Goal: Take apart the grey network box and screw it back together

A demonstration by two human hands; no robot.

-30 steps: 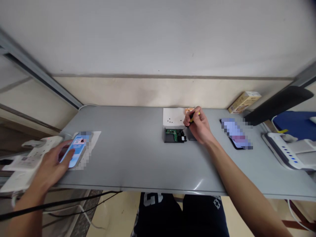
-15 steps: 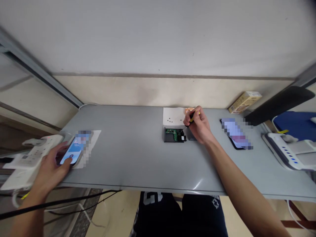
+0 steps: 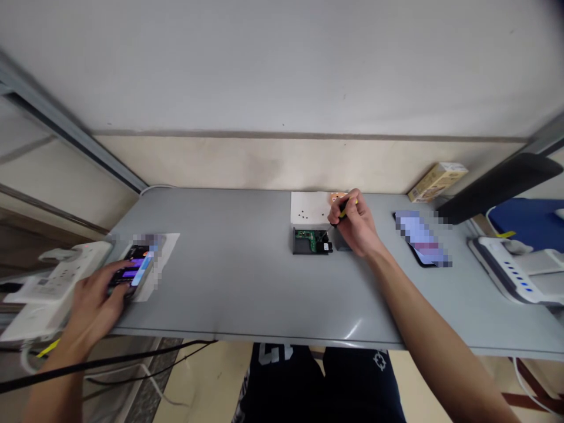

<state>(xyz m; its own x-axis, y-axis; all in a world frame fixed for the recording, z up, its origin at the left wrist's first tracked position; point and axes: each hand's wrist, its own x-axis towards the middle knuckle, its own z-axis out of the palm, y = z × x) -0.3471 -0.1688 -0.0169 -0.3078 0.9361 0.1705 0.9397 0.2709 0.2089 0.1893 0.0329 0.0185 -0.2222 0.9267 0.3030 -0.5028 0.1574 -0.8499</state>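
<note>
My left hand (image 3: 94, 302) lies on a lit phone (image 3: 134, 270) at the table's left front, fingers touching its screen; the phone rests on a white paper sheet (image 3: 165, 249). My right hand (image 3: 356, 226) grips a small screwdriver with a yellow and black handle (image 3: 344, 207), its tip pointing down toward an opened black device with a green circuit board (image 3: 311, 241). A white sheet with several small black screws (image 3: 311, 208) lies just behind the device.
The grey table (image 3: 247, 282) meets a wall at the back. A second phone (image 3: 420, 238) lies right of my hand. A cardboard box (image 3: 436, 181) sits at the back right. White power strips (image 3: 511, 270) (image 3: 57, 276) flank both table ends.
The left phone's screen turned from light blue to a darker display and my left hand shifted slightly over it. My right hand and the screwdriver stayed in place.
</note>
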